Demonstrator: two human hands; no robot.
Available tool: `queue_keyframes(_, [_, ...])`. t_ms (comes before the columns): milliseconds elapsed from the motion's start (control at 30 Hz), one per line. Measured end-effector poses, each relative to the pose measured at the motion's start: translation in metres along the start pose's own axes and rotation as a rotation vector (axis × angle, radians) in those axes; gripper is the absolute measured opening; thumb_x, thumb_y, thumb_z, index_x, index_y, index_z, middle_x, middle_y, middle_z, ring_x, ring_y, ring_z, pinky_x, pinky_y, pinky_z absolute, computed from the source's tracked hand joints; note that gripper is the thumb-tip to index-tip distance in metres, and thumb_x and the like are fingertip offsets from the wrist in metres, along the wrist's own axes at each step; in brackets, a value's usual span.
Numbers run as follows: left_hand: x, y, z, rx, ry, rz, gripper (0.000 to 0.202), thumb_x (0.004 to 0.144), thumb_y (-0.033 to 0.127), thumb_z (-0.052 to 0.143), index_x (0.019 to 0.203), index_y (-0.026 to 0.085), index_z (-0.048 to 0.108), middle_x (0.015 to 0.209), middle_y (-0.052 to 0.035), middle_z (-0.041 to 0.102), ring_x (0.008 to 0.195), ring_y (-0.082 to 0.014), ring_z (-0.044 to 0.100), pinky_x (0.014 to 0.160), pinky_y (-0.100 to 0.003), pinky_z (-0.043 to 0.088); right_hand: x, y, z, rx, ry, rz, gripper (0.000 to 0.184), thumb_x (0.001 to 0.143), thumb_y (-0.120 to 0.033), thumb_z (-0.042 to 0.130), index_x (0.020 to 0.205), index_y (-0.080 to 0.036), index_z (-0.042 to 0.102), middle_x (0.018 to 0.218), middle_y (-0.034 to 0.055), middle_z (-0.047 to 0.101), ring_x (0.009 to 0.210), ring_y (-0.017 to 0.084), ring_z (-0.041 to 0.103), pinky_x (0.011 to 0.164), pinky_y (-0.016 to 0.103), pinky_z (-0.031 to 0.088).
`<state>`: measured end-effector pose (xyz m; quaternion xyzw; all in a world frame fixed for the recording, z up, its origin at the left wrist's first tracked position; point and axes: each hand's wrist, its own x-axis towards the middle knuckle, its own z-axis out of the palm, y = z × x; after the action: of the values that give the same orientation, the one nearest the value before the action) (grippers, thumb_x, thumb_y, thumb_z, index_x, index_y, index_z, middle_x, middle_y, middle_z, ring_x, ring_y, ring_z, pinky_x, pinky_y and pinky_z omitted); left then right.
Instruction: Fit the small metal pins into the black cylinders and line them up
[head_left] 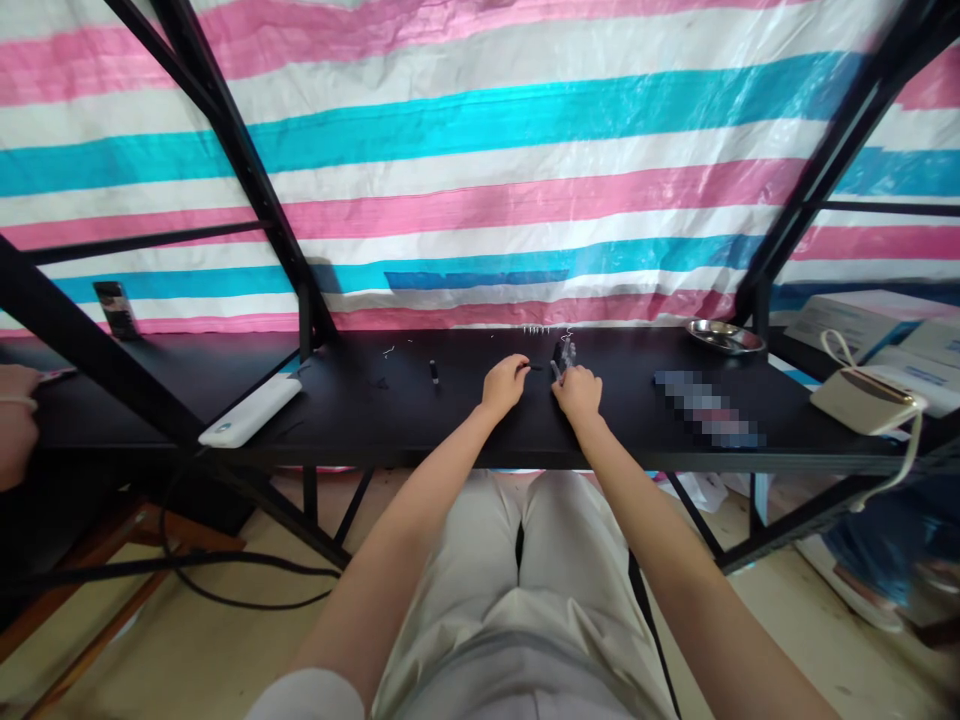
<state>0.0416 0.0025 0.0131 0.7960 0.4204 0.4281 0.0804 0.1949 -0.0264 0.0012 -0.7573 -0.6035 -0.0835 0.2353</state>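
Bright, even daylight glows through the striped tarp point(480, 150) filling the upper frame. Your black counter point(420, 425) reads dark. The bars point(225, 130) bow at the left and right edges. The small dark part point(562, 355) in your right hand point(577, 392) is too tiny to resolve.

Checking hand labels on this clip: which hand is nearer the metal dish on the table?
Right. The right hand is left of the metal dish, apart from it; the left hand is farther left, beyond the right hand.
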Motion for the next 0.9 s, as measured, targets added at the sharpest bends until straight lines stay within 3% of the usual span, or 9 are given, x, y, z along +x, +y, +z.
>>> queue_keyframes(200, [-0.006,-0.007,-0.02,0.002,0.046,-0.008,0.017,0.083,0.02,0.051,0.097,0.018,0.062,0.095,-0.0034,0.066,0.081,-0.0135,0.06,0.078,-0.025,0.046,-0.005,-0.014,0.0,-0.119,0.055,-0.212,0.019,0.08,-0.02,0.046,0.088,-0.011,0.06,0.092,0.0141,0.06,0.087,0.023,0.051,0.073,0.033,0.03])
queue_keyframes(533, [-0.017,-0.009,-0.017,-0.014,0.117,0.074,0.021,0.086,0.022,0.047,0.101,0.018,0.062,0.1,-0.0042,0.066,0.09,-0.0137,0.061,0.082,-0.025,0.047,-0.009,-0.017,-0.002,-0.151,0.101,-0.379,0.015,0.081,-0.019,0.047,0.084,-0.011,0.059,0.087,0.0127,0.059,0.084,0.022,0.048,0.069,0.033,0.026])
queue_keyframes(733, [-0.025,-0.003,-0.019,-0.059,0.048,0.193,0.025,0.089,0.021,0.041,0.101,0.019,0.062,0.103,-0.0039,0.065,0.097,-0.0125,0.059,0.087,-0.025,0.046,-0.012,-0.021,0.001,-0.08,0.157,-0.453,0.012,0.08,-0.021,0.048,0.078,-0.014,0.058,0.083,0.0104,0.058,0.08,0.021,0.048,0.068,0.033,0.025])
queue_keyframes(900, [-0.026,-0.003,-0.02,-0.082,0.078,0.113,0.021,0.086,0.023,0.045,0.101,0.018,0.06,0.099,-0.0043,0.064,0.083,-0.0113,0.06,0.079,-0.024,0.047,-0.012,-0.021,0.001,0.054,0.204,-0.52,0.012,0.081,-0.022,0.048,0.077,-0.016,0.057,0.081,0.0071,0.058,0.079,0.02,0.048,0.068,0.032,0.026])
